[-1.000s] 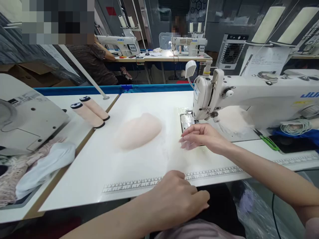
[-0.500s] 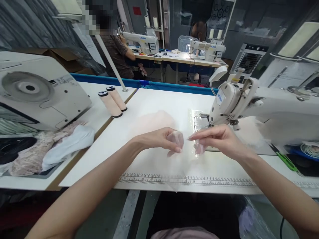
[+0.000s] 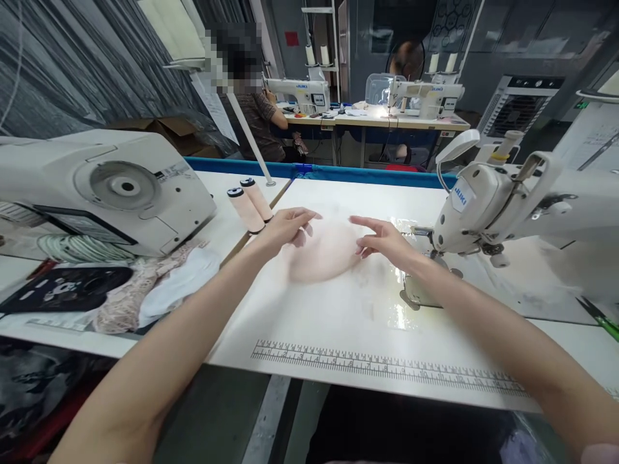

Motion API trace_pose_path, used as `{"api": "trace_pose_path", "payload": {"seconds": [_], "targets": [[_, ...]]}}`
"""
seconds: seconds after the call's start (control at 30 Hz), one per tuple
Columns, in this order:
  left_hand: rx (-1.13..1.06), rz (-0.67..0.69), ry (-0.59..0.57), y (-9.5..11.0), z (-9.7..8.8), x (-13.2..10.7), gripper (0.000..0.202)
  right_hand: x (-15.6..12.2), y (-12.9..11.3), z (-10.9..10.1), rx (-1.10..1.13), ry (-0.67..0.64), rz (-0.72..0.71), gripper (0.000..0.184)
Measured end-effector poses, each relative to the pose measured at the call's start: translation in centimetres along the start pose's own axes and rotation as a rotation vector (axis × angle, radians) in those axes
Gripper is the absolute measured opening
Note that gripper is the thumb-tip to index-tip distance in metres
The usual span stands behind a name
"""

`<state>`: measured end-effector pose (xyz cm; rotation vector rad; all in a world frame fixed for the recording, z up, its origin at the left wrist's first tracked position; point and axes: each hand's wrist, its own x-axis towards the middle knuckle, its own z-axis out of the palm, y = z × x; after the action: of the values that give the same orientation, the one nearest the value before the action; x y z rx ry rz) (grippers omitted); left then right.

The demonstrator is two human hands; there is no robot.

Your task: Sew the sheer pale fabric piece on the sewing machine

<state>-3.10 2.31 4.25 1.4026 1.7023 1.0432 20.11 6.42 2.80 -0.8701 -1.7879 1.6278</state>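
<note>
A soft pale pink pile of sheer fabric [image 3: 325, 252] lies on the white sewing table [image 3: 338, 316], left of the white sewing machine [image 3: 503, 193]. My left hand [image 3: 288, 227] hovers at the pile's left edge with its fingers spread and nothing in them. My right hand [image 3: 382, 241] reaches over the pile's right edge, fingers extended and apart, also holding nothing. Both hands are at or just above the fabric; contact is hard to tell. A faint sheer piece [image 3: 372, 303] seems to lie flat on the table nearer to me.
Two pink thread cones [image 3: 250, 206] lie at the table's left edge. A second machine [image 3: 106, 187] and a heap of lace and white cloth [image 3: 155, 293] sit on the left table. A ruler strip [image 3: 387, 368] runs along the front edge. Other people work at machines behind.
Both hands, which held a sheer piece near the table's front half a second ago, have let it go and reached forward to the pink pile. The view has turned left.
</note>
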Motion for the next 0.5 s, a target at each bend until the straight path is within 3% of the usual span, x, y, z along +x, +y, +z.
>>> {"api": "trace_pose_path", "payload": {"seconds": [0.2,0.5], "targets": [[0.346,0.011,0.109,-2.6,1.4,0.5,0.029,1.3,1.5,-0.3,-0.069,-0.009,0.098,0.067],[0.827,0.102,0.241,-2.5,2.3,-1.3,0.039,1.8,1.8,-0.1,-0.275,-0.053,0.116,0.071]]}}
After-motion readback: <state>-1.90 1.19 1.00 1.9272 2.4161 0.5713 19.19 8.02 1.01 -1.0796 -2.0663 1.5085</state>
